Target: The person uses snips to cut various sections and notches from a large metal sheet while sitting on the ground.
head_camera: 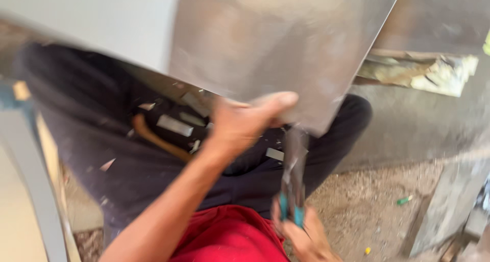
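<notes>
Head view, blurry w/ motion. Big sheet of grey metal [265, 37] held up over the person's lap, tilted, lower edge running down toward the right. Left hand [245, 121] closed on that lower edge, thumb laid flat along the sheet's face, fingers curled under it. Right hand [306, 236] low in frame, wrapped shut round the teal handles of metal snips [293, 180]; the blades point up & meet the sheet's bottom corner, just beside the left thumb. Can't tell if the blades are open or closed, too blurred.

Under the sheet: dark trousers [102, 139], w/ small shiny metal offcuts [174, 125] scattered on the lap, plus a curved brown handle-like thing [153, 139], kind unclear. Red shirt [229, 236] at bottom centre. Right of the legs, a sandy floor [367, 206] w/ a small green bit [404, 200] & a yellow speck near it. Rough pale block [423, 70] at upper right behind the sheet's edge. Pale frame pieces [30, 180] at far left
</notes>
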